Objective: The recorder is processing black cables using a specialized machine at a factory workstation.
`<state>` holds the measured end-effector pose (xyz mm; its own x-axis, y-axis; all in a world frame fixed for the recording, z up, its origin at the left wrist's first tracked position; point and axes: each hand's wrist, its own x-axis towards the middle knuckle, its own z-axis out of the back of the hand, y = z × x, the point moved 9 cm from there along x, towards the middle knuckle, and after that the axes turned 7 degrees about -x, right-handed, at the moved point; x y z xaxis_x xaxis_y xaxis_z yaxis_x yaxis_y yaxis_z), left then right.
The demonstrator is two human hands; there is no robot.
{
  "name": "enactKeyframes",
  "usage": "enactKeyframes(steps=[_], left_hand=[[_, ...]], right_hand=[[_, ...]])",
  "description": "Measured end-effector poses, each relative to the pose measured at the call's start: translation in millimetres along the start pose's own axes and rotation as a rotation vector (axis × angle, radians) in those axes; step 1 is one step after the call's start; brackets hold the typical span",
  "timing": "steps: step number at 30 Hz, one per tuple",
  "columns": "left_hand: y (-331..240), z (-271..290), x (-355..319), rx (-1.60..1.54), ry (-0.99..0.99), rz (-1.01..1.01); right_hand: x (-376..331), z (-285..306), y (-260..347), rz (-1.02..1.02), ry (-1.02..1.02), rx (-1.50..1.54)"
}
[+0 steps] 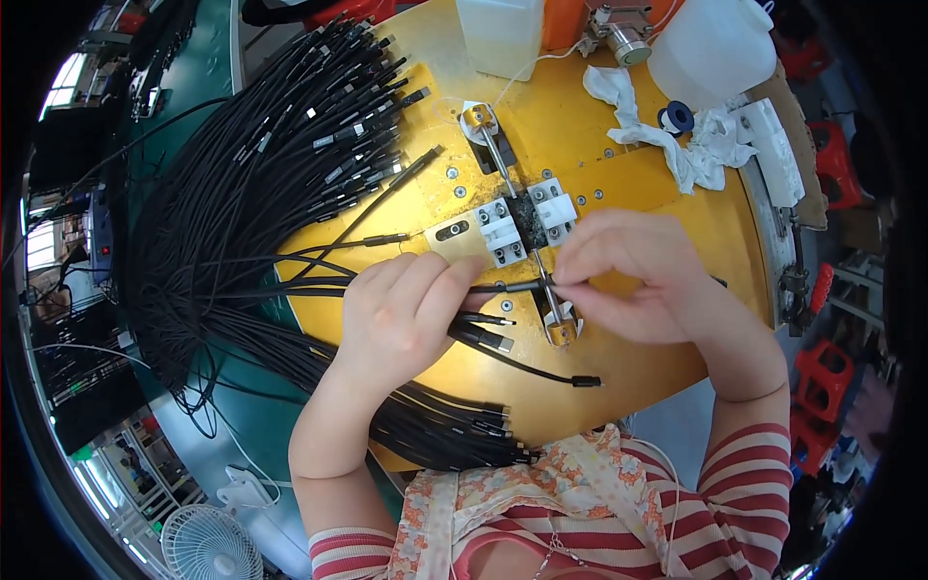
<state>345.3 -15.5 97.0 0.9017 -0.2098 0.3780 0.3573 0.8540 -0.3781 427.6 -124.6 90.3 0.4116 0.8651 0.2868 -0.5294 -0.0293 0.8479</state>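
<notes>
My left hand [401,307] is closed round several black cables, and their ends stick out past its fingers. One black cable [491,288] runs from it toward my right hand [638,275]. The right thumb and forefinger pinch at that cable's end, and the fingertips partly hide what is there. This end lies over a metal rod of the fixture [501,230], which has two white blocks and brass-coloured ends. Below it, a cable with a black plug [586,382] and a flat metal-tipped connector [495,338] extend from under my left hand.
A large bundle of black cables [261,155] fills the left side of the yellow worktop [638,387]. More cable ends [454,425] lie near my apron. Crumpled white tissue [715,145], a dark blue spool [676,118] and translucent containers [710,53] stand at the far right.
</notes>
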Motion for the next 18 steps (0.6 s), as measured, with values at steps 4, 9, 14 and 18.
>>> enactKeyframes(steps=[4, 9, 14, 18], left_hand=[[-2.6, -11.9, -4.1, -0.008, 0.03, -0.003], [6.1, -20.0, -2.2, 0.039, -0.019, -0.082], [15.2, -26.2, -2.1, 0.03, 0.034, -0.012], [16.9, -26.8, -1.0, 0.012, 0.048, 0.006]], right_hand=[[0.1, -5.8, -10.6, 0.058, -0.059, -0.177], [4.0, -1.9, -28.9, -0.003, -0.083, -0.271], [10.1, 0.8, -32.0, -0.076, -0.11, -0.318], [10.2, 0.5, -24.6, -0.004, -0.084, -0.417]])
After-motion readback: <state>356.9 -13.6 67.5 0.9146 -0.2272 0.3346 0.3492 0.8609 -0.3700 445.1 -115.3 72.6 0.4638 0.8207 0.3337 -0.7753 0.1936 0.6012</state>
